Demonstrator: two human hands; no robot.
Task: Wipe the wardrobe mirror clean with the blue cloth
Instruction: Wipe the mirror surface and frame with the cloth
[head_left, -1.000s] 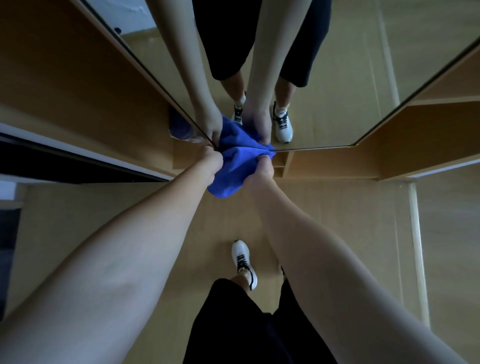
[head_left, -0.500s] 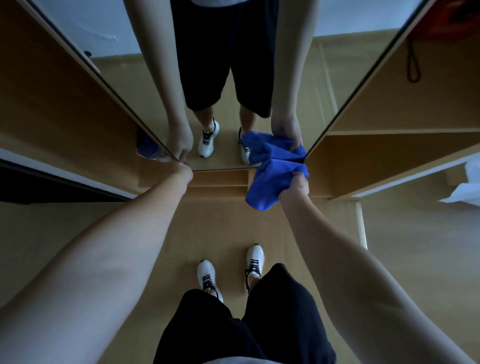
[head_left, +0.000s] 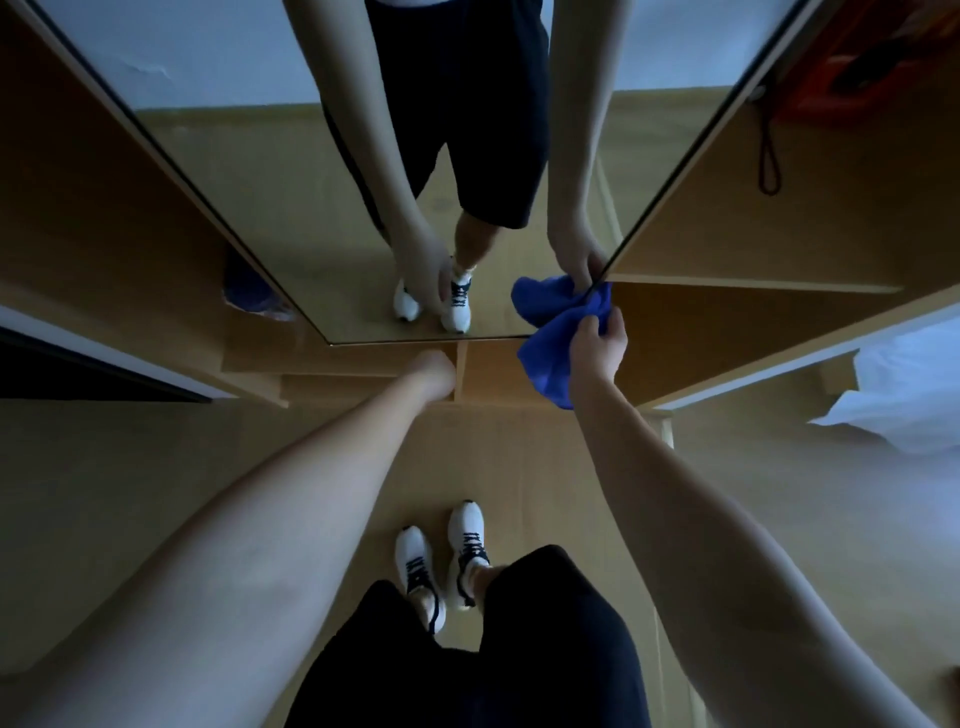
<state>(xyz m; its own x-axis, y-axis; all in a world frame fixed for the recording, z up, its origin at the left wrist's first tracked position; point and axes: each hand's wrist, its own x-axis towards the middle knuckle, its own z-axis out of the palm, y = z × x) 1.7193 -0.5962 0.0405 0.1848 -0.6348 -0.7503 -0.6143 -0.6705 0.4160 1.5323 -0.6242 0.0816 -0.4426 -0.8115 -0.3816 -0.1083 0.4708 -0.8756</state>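
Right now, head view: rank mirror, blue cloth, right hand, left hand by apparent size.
1. mirror
2. blue cloth
3. right hand
4. left hand

The hands look close in size; the left is seen end-on, so that order is unsure.

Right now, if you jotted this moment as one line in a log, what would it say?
step: wiping | right hand: grips blue cloth at mirror bottom right corner | left hand: by mirror's bottom edge, holds nothing seen

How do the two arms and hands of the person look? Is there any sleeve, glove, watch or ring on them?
Both arms are bare as far up as the view shows; no sleeve reaches them. The left hand and the right hand wear no glove. No watch, bracelet or ring shows on either wrist or hand, though the picture is dim.
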